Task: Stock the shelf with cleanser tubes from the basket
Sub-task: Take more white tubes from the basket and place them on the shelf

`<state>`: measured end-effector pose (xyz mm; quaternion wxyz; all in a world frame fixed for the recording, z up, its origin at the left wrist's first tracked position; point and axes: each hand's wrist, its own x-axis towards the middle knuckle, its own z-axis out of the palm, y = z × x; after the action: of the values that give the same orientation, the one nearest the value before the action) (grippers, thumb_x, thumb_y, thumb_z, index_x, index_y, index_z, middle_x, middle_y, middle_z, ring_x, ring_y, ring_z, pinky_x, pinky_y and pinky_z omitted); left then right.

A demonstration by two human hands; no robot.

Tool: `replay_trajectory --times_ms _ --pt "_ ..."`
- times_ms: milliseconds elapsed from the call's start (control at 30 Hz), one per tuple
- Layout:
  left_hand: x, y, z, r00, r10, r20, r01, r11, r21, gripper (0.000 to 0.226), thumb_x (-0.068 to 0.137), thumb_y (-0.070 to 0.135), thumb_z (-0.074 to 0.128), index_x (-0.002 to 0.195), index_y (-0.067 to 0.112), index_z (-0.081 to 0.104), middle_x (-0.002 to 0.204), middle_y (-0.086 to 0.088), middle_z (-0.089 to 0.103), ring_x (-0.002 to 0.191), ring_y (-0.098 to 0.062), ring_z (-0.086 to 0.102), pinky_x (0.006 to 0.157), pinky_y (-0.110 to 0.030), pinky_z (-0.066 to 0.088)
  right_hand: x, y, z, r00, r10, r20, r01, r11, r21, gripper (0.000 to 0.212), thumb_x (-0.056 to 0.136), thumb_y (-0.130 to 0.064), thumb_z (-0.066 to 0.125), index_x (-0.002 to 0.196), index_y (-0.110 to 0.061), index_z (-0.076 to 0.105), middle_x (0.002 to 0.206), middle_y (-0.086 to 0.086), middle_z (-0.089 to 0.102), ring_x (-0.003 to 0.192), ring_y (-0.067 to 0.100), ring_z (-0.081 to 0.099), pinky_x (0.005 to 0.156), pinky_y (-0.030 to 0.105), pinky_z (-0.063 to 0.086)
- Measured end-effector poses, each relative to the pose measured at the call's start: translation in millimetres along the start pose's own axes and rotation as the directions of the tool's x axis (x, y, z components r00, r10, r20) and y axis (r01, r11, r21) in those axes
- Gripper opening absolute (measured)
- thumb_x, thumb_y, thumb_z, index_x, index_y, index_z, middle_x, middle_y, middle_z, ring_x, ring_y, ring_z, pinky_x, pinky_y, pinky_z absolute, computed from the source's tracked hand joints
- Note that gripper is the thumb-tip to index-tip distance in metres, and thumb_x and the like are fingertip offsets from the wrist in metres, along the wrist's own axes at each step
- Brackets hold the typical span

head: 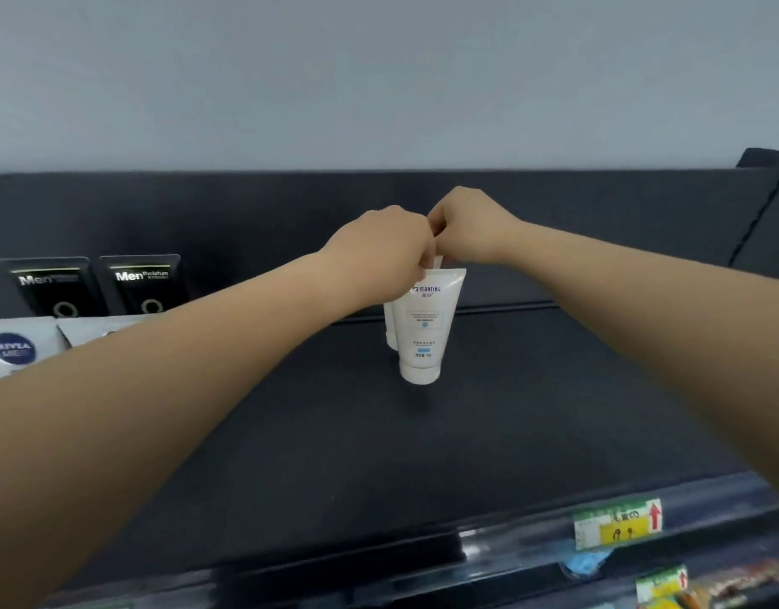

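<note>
**Front tube** (426, 327): white cleanser tube with blue print. It stands cap-down on the shelf, flat seam uppermost and label facing us, about mid-shelf from left to right and well back from the front lip.

**Rear tube** (389, 329): same white kind, touching the front tube from behind and slightly to its left. Only a narrow strip of its side shows.

**Left hand** (381, 252): clenched over the left corner of the front tube's top seam, holding it upright.

**Right hand** (471, 232): fingers curled and pinching a white edge that rises just behind the front tube's seam. We take this edge for the rear tube's seam, though the knuckles hide the contact.

**Shelf** (554, 410): dark, flat board with bare surface around both tubes.

**Handling note:** we judge the step to be squaring this pair into a neat file.
- Keep both grips high on the seams and settle each cap flat on the board.
- Line the labels up to the front.
- Let go of one hand at a time, rear tube first, so a wobble cannot topple its neighbour.
- These tubes are narrow at the cap and wide at the top, so they will tip easily if nudged sideways.

**Black tubes** (144, 285): two in a row along the back left.

**Nivea packs** (14, 347): silver, in front of the black tubes, well apart from our pair.

**Price label** (616, 525): on the rail at the shelf's front right.
</note>
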<state>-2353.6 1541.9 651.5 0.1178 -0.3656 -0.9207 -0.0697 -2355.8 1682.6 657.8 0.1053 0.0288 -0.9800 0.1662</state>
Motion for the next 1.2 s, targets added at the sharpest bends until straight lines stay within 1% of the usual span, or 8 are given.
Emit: replay_trajectory --times_ms 133,233,400,567,800,900,1034,1200 --pt "13 -6 11 1.0 -0.007 0.001 0.007 1.0 -0.004 0.026 0.091 0.015 0.053 0.11 0.024 0.068 0.109 -0.002 0.065 0.092 -0.025 0.062 0.067 -0.031 0.043 12 7 7 1.0 0.025 -0.001 -0.025 1.0 0.002 0.038 0.079 -0.005 0.06 0.047 -0.022 0.048 0.052 -0.011 0.047 0.048 0.005 0.042 0.042 0.011 0.028" --pt "20 -9 17 1.0 0.001 -0.001 -0.001 1.0 0.012 0.027 0.091 0.013 0.051 0.11 0.021 0.069 0.107 -0.003 0.066 0.09 -0.026 0.063 0.068 -0.032 0.046 18 11 12 1.0 0.03 -0.006 -0.03 1.0 -0.002 0.04 0.079 -0.004 0.059 0.046 -0.022 0.045 0.05 -0.01 0.044 0.046 0.006 0.038 0.043 0.014 0.027" --pt "28 -14 27 1.0 0.014 0.006 -0.014 0.998 0.063 0.026 0.09 0.011 0.051 0.104 0.019 0.07 0.098 -0.004 0.065 0.081 -0.027 0.062 0.062 -0.032 0.043 29 18 21 1.0 0.029 0.01 -0.029 0.999 -0.026 0.036 0.079 -0.007 0.062 0.049 -0.024 0.05 0.056 -0.011 0.05 0.052 0.003 0.043 0.046 0.016 0.03" --pt "31 -17 34 1.0 0.015 -0.009 -0.014 0.996 0.09 0.024 0.088 0.007 0.048 0.091 0.017 0.069 0.077 -0.002 0.056 0.068 -0.024 0.055 0.053 -0.029 0.035 34 24 26 0.999 0.031 0.009 -0.031 0.999 -0.021 0.039 0.082 -0.006 0.06 0.05 -0.026 0.049 0.057 -0.012 0.049 0.053 0.003 0.043 0.047 0.015 0.029" --pt "39 -18 41 0.999 0.018 -0.048 -0.015 0.997 0.079 0.026 0.09 0.009 0.048 0.097 0.018 0.071 0.087 -0.004 0.063 0.069 -0.024 0.056 0.054 -0.029 0.036 37 29 28 0.999 0.035 -0.008 -0.035 0.999 0.003 0.035 0.081 -0.008 0.06 0.052 -0.026 0.052 0.059 -0.01 0.052 0.055 0.004 0.047 0.047 0.016 0.032" --pt "42 -19 43 0.998 0.006 -0.057 -0.001 0.996 0.087 0.025 0.089 0.009 0.047 0.095 0.017 0.07 0.083 -0.004 0.062 0.068 -0.024 0.056 0.052 -0.03 0.035 36 31 29 1.0 0.03 -0.005 -0.029 0.999 0.016 0.033 0.081 -0.01 0.061 0.054 -0.025 0.054 0.06 -0.011 0.053 0.056 0.004 0.048 0.047 0.015 0.033" --pt "44 -17 44 0.998 0.003 -0.059 0.004 0.994 0.107 0.025 0.09 0.008 0.047 0.097 0.016 0.07 0.083 -0.004 0.062 0.067 -0.024 0.056 0.054 -0.031 0.037 37 33 28 1.0 0.031 0.0 -0.031 0.999 0.025 0.02 0.081 -0.01 0.061 0.063 -0.019 0.061 0.062 -0.011 0.055 0.058 0.004 0.05 0.049 0.016 0.036" --pt "44 -14 41 0.999 -0.017 -0.035 0.021 0.995 0.102 0.024 0.088 0.008 0.048 0.098 0.014 0.068 0.078 -0.004 0.059 0.057 -0.017 0.05 0.045 -0.025 0.031 38 35 27 0.999 0.04 0.018 -0.041 0.999 0.025 0.018 0.081 -0.008 0.062 0.065 -0.018 0.064 0.064 -0.008 0.058 0.061 0.007 0.055 0.051 0.017 0.042"
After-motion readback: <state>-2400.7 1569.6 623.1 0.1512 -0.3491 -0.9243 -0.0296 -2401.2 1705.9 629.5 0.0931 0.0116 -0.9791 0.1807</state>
